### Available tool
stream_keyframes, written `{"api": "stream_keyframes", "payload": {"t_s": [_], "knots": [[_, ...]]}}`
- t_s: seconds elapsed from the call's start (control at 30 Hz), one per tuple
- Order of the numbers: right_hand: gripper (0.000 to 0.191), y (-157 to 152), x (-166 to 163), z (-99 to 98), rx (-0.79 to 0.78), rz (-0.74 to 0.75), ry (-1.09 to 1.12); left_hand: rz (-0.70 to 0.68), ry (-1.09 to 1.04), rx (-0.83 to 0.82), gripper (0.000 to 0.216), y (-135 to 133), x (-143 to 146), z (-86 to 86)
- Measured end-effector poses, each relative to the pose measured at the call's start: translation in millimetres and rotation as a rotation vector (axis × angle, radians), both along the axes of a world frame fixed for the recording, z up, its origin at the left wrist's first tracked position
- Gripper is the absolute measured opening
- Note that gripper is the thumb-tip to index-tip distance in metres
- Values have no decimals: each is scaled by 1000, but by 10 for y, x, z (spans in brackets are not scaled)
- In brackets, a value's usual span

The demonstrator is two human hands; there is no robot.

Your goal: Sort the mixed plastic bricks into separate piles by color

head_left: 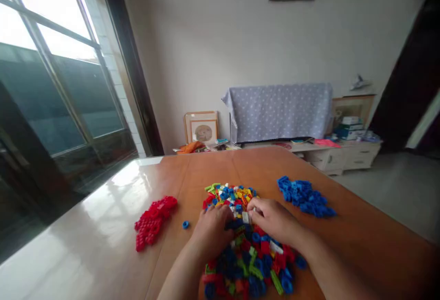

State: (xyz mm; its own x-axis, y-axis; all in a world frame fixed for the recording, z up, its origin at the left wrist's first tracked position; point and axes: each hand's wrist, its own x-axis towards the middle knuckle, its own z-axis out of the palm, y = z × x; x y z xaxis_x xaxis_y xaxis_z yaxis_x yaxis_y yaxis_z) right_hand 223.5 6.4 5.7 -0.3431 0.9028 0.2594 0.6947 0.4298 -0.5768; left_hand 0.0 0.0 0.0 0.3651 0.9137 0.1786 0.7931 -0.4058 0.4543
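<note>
A mixed pile of plastic building bricks (256, 256) in red, blue, green, yellow and white lies on the table in front of me. My left hand (213, 227) rests on the pile's left side, thumb apart from the bent fingers; nothing shows in its grasp. From the right, my right hand (270, 216) reaches into the pile with fingers curled toward the thumb. Their tips are by a white brick (245, 217), and whatever they hold is too small to make out. A single blue round piece (185, 224) lies left of my left hand.
A heap of red bricks (153, 222) sits at the left and a heap of blue bricks (304, 197) at the right of the brown table (192, 167). Beyond stands a low white cabinet (357, 155) with a cloth-covered object (278, 112). Windows are at left.
</note>
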Motion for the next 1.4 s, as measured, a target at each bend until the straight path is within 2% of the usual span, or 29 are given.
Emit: {"api": "stream_keyframes", "payload": {"t_s": [0.13, 0.23, 0.43, 0.57, 0.63, 0.73, 0.9, 1.0, 1.07, 1.27, 1.4], "knots": [[16, -71, -73, -5, 17, 34, 14, -12, -68, -6, 24, -2, 3, 4], [15, -98, -109, 15, 28, 42, 64, -36, -265, -63, 23, -5, 13, 36], [34, -166, -213, 80, -31, 165, 226, -162, -855, -413, 24, -20, 80, 67], [19, -184, -272, 75, -39, 174, 232, -232, -1019, -522, 40, -5, 137, 2], [14, -141, -231, 47, -50, 147, 220, -203, -992, -497, 49, 12, 141, -42], [18, 32, -12, -41, -37, 51, 173, -108, -851, -390, 52, 39, 110, -90], [25, 482, 673, -285, 91, -277, 95, -13, -641, -204, 37, 67, 47, -95], [27, 628, 1040, -377, 63, -543, 165, -15, -599, -164, 34, 80, 34, -94], [29, 638, 1198, -387, 46, -667, 255, -18, -587, -143, 34, 92, 25, -108], [47, 608, 1326, -327, 95, -738, 338, 31, -522, -81, 30, 147, -26, -155], [43, 644, 1167, -336, 92, -694, 352, 86, -370, -25, 23, 150, -54, -121]]}}
